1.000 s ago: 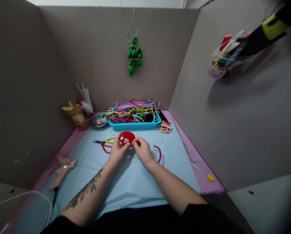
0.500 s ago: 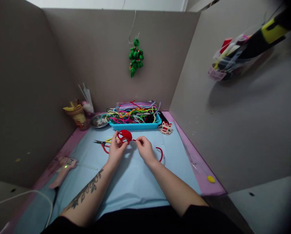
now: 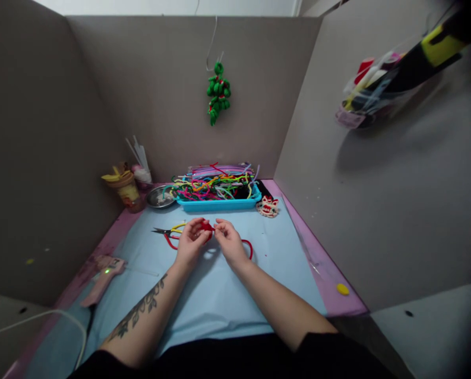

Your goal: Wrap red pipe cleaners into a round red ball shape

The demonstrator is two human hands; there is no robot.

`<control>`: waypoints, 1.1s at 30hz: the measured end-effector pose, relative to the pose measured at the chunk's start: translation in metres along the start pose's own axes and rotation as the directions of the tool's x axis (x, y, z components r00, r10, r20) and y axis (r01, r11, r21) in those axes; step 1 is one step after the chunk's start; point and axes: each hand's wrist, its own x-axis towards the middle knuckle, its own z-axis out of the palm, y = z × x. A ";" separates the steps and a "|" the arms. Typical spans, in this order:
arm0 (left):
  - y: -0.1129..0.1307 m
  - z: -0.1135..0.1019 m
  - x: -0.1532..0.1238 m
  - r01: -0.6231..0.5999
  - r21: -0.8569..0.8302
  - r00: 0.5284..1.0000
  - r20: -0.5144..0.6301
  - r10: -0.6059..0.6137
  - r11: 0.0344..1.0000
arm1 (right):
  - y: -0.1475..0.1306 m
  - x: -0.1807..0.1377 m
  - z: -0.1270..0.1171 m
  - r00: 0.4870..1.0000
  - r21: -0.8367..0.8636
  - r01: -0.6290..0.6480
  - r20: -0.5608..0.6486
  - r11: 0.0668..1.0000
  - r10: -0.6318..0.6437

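Note:
My left hand (image 3: 191,241) is closed round a small red fuzzy piece (image 3: 207,227), which looks bent from pipe cleaner and is mostly covered by the fingers. Right beside it, the fingertips of my right hand (image 3: 229,239) pinch a red pipe cleaner (image 3: 250,246) at the red piece. Its loose end curves out behind my right wrist. Scissors (image 3: 165,231) with one yellow and one red handle lie just left of my left hand, blades pointing left.
A blue tray (image 3: 219,204) full of colourful pipe cleaners stands at the back. Beside it are a metal dish (image 3: 152,199) and a red-and-white ornament (image 3: 268,207). A pink glue gun (image 3: 103,279) with a lit green light lies left. A yellow disc (image 3: 342,289) rests at right.
My hands have come together. The right hand has moved left with the red pipe cleaner, and the left hand has turned, covering more of the red piece.

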 end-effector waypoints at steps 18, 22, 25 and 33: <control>0.017 -0.013 0.009 0.261 -0.404 0.963 0.053 -0.263 0.877 | 0.002 0.016 -0.004 0.845 0.693 -0.514 0.307 0.506 0.438; 0.010 -0.011 0.010 0.276 -0.302 0.961 0.070 -0.267 0.912 | 0.009 0.022 -0.007 0.878 0.652 -0.451 0.200 0.610 0.435; 0.007 -0.008 0.008 0.263 -0.206 0.964 0.086 -0.250 0.943 | 0.015 0.025 -0.006 0.915 0.629 -0.374 0.128 0.681 0.384; 0.003 -0.002 0.000 0.298 -0.054 0.952 0.095 -0.292 0.953 | 0.026 0.028 -0.005 0.933 0.623 -0.286 0.008 0.728 0.360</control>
